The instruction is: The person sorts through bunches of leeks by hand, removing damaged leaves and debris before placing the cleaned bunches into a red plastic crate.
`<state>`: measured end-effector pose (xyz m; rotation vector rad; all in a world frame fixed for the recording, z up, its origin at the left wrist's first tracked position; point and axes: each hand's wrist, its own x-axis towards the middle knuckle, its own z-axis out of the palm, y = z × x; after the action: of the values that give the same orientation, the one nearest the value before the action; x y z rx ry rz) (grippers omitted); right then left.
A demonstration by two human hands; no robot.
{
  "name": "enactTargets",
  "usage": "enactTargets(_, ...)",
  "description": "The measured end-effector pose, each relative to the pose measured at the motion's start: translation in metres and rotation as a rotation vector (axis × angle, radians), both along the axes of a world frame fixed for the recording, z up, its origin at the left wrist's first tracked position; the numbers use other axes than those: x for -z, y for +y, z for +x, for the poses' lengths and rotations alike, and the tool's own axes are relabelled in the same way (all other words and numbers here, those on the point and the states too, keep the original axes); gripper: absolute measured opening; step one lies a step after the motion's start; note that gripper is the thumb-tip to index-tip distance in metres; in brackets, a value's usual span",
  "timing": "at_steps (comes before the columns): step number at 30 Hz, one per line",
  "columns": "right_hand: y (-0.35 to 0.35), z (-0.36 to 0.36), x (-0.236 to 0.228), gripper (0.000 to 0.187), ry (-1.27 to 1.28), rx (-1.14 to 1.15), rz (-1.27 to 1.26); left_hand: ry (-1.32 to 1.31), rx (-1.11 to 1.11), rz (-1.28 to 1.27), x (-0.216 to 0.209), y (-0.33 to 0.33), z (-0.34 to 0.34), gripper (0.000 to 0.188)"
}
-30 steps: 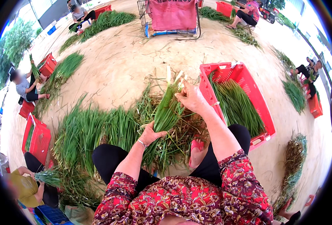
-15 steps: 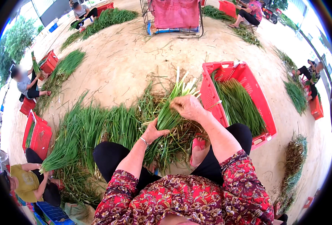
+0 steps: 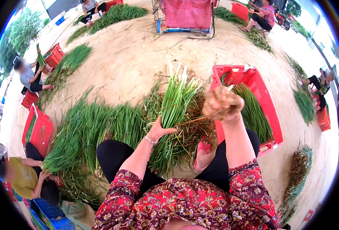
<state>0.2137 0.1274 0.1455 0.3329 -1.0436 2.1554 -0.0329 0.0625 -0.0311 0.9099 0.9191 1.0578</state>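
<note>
My left hand (image 3: 158,132) is closed round the middle of a bunch of garlic chives (image 3: 177,100), thumb pointing right. The white stem ends fan out away from me and the green leaves hang down toward my lap. To the right of the bunch, my right hand (image 3: 224,103) is raised in a fist in front of the red crate, slightly blurred. A thin brownish withered leaf (image 3: 192,120) stretches from the bunch toward that fist. Under the bunch lies a heap of loose trimmings and dry leaves (image 3: 198,132).
A red crate (image 3: 216,78) at my right holds laid chives (image 3: 250,109). Rows of chives (image 3: 96,122) spread on the ground at my left, where a co-worker in a yellow-green top (image 3: 23,178) handles some. Further off are more people, crates and a pink-draped metal frame (image 3: 186,14).
My right hand has moved right and away from the stems, closing into a fist with a withered leaf trailing. The bunch now stands more upright in my left hand.
</note>
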Motion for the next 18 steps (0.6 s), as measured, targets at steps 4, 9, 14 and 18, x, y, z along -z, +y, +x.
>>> enactTargets(4, -0.003, 0.011, -0.025, 0.02, 0.245, -0.038, 0.062, 0.021, 0.028, 0.024, 0.001, 0.001, 0.005, 0.09)
enactTargets(9, -0.01, 0.023, -0.052, 0.024, 0.217, 0.067, 0.035, 0.036, 0.044, 0.02, -0.004, -0.001, 0.008, 0.097)
enactTargets(14, -0.007, -0.027, -0.008, 0.01, -0.934, 0.625, 0.105, 0.097, 0.03, 0.102, -0.01, -0.004, 0.014, 0.1)
enactTargets(18, 0.011, -0.052, 0.076, 0.031, -1.249, 1.142, 0.832, 0.12, 0.023, 0.146, -0.015, -0.004, 0.026, 0.1)
